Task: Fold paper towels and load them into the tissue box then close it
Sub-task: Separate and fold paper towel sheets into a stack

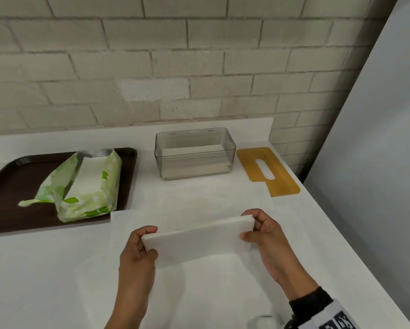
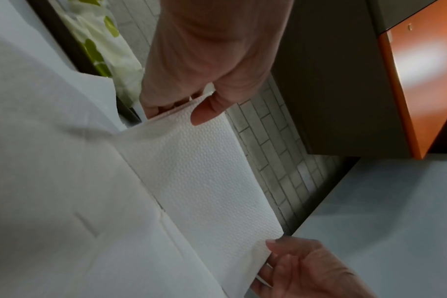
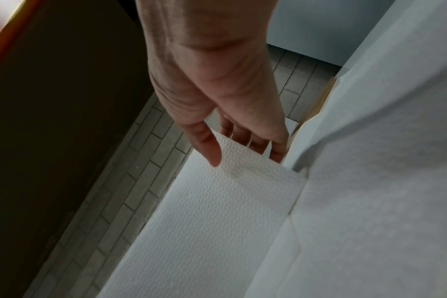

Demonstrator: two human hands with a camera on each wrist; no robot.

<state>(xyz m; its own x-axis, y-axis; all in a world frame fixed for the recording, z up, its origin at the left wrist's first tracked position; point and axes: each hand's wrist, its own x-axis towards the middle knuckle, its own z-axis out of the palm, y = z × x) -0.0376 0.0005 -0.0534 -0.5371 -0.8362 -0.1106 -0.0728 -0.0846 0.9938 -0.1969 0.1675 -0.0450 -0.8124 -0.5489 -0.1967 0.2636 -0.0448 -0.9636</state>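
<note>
A folded stack of white paper towels [image 1: 197, 238] hangs a little above the white counter, held at both ends. My left hand [image 1: 147, 243] pinches its left end, thumb on the near face and fingers behind. My right hand [image 1: 251, 227] pinches the right end the same way. The embossed towel stack [image 2: 204, 171] fills the left wrist view, and the stack [image 3: 217, 211] shows again in the right wrist view under my thumb. The clear tissue box [image 1: 194, 153] stands open by the wall, seemingly with a few towels at its bottom. Its wooden slotted lid [image 1: 268, 170] lies flat to its right.
A dark tray [image 1: 14, 186] at the left carries an opened green-and-white towel pack [image 1: 85, 186]. A flat white sheet [image 1: 121, 214] lies on the counter under my hands. The brick wall runs behind; the counter's edge slants down the right side.
</note>
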